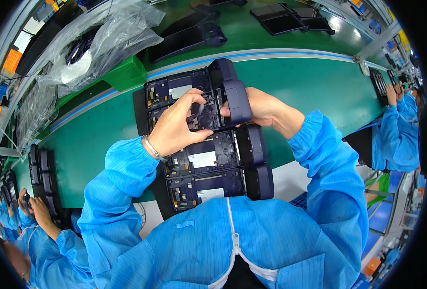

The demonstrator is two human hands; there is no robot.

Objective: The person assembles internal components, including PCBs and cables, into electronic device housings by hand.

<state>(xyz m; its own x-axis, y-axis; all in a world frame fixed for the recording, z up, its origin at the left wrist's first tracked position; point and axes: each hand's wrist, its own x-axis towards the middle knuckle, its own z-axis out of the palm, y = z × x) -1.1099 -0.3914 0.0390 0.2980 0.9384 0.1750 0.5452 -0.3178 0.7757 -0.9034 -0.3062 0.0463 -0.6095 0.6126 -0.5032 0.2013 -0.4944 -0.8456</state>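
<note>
The right hand [266, 108] grips the end block of a dark navy, moulded plastic device housing [237, 101], second from the far end of four on the smooth green bench [300, 77]. The left hand [175, 123] curves over its cavity, thumb and forefinger apart; contact cannot be determined. A white rectangular patch [202, 160] marks the adjacent nearer housing; any lettering is illegible.

- A green bench [310, 86] spans from 9 to 2 o'clock.
- Centre: a dark mat [140, 111] under a row of open dark housings [201, 156].
- Toward 9 o'clock: long dark units [46, 176], side by side.
- Toward 2 o'clock: slim dark parts [378, 85].
- Beyond a pale rail [271, 54], another green surface [245, 36] carries dark devices [273, 21] between 11 and 1 o'clock.
</note>
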